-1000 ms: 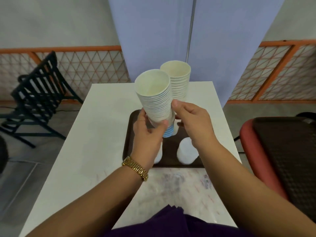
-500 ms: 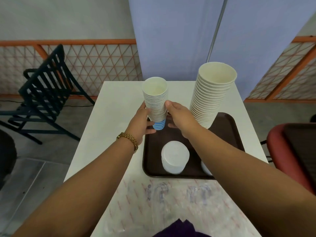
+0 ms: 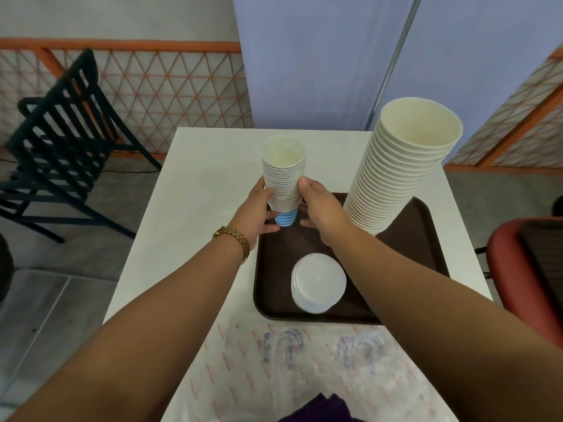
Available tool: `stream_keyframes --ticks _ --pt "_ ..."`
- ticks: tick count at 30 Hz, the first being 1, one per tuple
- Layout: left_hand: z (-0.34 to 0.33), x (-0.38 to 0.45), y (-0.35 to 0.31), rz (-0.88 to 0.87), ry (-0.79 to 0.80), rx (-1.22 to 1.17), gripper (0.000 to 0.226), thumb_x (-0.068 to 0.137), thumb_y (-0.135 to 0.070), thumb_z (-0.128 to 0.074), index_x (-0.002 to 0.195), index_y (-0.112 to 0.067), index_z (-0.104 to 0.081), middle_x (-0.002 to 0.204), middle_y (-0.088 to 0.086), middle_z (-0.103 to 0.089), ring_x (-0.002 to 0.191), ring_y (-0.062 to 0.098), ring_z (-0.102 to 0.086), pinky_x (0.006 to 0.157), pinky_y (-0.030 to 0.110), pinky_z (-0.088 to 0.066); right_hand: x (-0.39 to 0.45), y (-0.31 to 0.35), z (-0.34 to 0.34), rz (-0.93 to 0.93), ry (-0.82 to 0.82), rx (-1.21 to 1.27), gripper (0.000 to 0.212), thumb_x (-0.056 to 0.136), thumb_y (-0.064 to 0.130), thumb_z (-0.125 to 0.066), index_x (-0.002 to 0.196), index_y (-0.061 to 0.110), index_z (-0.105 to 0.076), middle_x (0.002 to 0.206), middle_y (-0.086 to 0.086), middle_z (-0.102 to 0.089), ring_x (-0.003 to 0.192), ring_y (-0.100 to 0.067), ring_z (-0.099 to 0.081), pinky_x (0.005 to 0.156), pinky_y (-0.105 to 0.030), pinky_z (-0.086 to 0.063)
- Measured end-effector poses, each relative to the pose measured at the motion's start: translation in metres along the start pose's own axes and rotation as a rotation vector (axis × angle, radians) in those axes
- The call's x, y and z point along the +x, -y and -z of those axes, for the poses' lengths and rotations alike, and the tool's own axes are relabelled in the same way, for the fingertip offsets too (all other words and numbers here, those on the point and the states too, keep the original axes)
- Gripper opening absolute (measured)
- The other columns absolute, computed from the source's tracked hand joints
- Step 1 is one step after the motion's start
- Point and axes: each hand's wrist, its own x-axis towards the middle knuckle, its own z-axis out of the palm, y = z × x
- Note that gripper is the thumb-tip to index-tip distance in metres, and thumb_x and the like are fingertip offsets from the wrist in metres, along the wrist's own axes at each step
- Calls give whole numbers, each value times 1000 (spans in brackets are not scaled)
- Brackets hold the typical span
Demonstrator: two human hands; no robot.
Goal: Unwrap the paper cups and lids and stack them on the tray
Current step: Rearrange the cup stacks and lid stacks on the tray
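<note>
A stack of small paper cups (image 3: 284,178), white with a blue striped bottom cup, stands upright at the far left corner of the dark brown tray (image 3: 405,239). My left hand (image 3: 259,208) and my right hand (image 3: 320,208) grip it from both sides near its base. A taller, wider stack of cream paper cups (image 3: 402,169) stands on the tray's far right. A stack of white lids (image 3: 318,281) sits at the tray's near edge. My right forearm hides the tray's near right part.
The tray lies on a white table (image 3: 189,226). Clear printed plastic wrap (image 3: 304,357) lies on the table's near part. A dark slatted chair (image 3: 58,141) leans at the left, a red chair (image 3: 527,263) stands at the right.
Both hands carried the small cup stack from up in front of the camera down and away to the tray's far left corner. The view shifted left, so the tall stack now appears on the right.
</note>
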Motion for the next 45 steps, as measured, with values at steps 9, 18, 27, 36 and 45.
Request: stream_keyframes --ticks 9,18,27,36,45 --pt "-4 -39 8 143 -177 -226 46 104 -35 -40 147 -18 -36 147 5 -42 124 28 -53 102 45 -48 -43 -5 13 -24 3 -153 51 102 52 -35 144 25 -46 137 6 -53 125 -14 -50 106 -34 -38" --pt "-61 -77 12 -8 -35 -223 58 98 -51 -44 149 -25 -33 142 -2 -46 124 16 -51 109 36 -41 -128 -26 51 434 -396 55 21 100 28 -53 85 34 -67 90 7 -67 89 -3 -63 79 -17 -50" --pt "-108 -59 -13 129 91 -234 70 95 -62 -37 154 -26 -24 160 5 -24 142 30 -33 115 42 -32 -92 -5 100 -131 -477 586 57 102 54 -33 149 21 -36 151 1 -41 140 -21 -37 107 -35 -30" --pt "-111 -12 -15 104 113 -269 54 94 -68 -25 115 -31 -59 137 0 -57 122 29 -55 111 48 -37 -49 -3 103 -174 -200 652 59 100 58 -33 139 18 -50 140 -5 -55 126 -27 -54 109 -49 -42" --pt "-106 16 -26 84 86 -276 55 97 -65 -23 129 -31 -53 132 -2 -58 123 26 -55 112 46 -38 -10 8 96 -197 -189 618 58 99 60 -34 138 20 -51 141 -7 -54 123 -30 -55 105 -49 -46"
